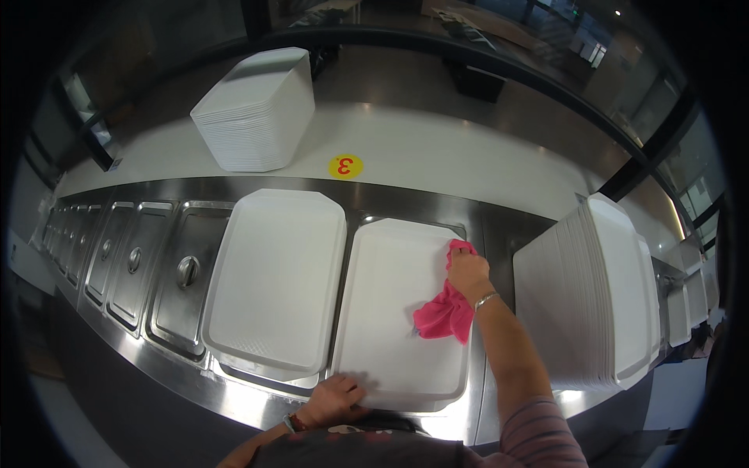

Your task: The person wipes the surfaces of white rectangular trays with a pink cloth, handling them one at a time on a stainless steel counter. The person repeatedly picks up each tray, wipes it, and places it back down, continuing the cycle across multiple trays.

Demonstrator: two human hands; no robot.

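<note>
A white plastic serving tray [392, 304] lies before me on the steel counter. My right hand [468, 272] grips a pink cloth [446, 315] at this tray's far right edge, and the cloth's loose end drapes onto the tray's surface. At the near left corner rests my left hand [336, 401], its fingers at the rim; whether they grip it is hard to see. Just left of this tray is another white tray [281, 281], which lies flat with a patch of light near its front.
A tall stack of white trays [573, 298] stands to the right. Another stack [257, 117] is on the white ledge [409, 146] behind, near a yellow number sticker [346, 167]. Lidded steel food pans [187, 272] line the counter to the left. Dark-framed glass rises beyond the ledge.
</note>
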